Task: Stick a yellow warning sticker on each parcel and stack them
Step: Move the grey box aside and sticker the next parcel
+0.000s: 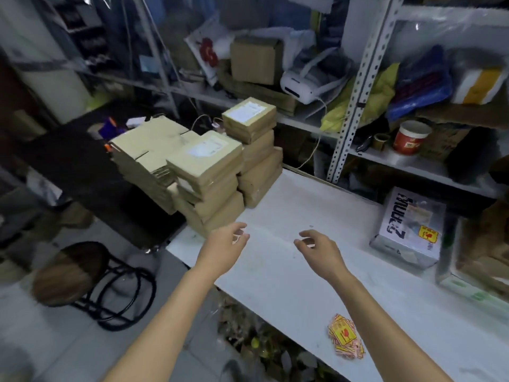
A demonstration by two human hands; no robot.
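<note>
The biggest risk sits at the far left corner of the tabletop (316, 271). Two stacks of brown parcels stand there, the near stack (209, 183) touching the taller far stack (256, 150). Their layers are skewed and overhang one another, and the near stack stands right at the left edge. Pulling a parcel from low down, or knocking it with a wrist, would probably tip boxes to the floor.

A grey parcel (410, 230) lies at the right end by the far edge and already bears a yellow sticker. New parcels stacked on it off-centre could slide, since its wrap looks slick.

The stickers (345, 337) lie in a loose heap close to the near edge, right of the right forearm. A sweeping arm could brush them off, and thin sheets like these may cling together when one is picked.

The left hand (223, 244) and right hand (319, 248) hover over the left half of the tabletop, well apart, fingers loosely curled. Neither holds anything that I can make out.

The tabletop is white, smooth and slightly smudged. The room is a crowded stockroom:

- Metal shelves (366, 64) line the back, packed with bags and cartons.
- A black table (68, 161) adjoins on the left, carrying flat cartons (143, 150).
- A stool (71, 271) stands on the floor below it.
- A white printer (303, 86) and a red tub (410, 137) sit on the shelves.
</note>
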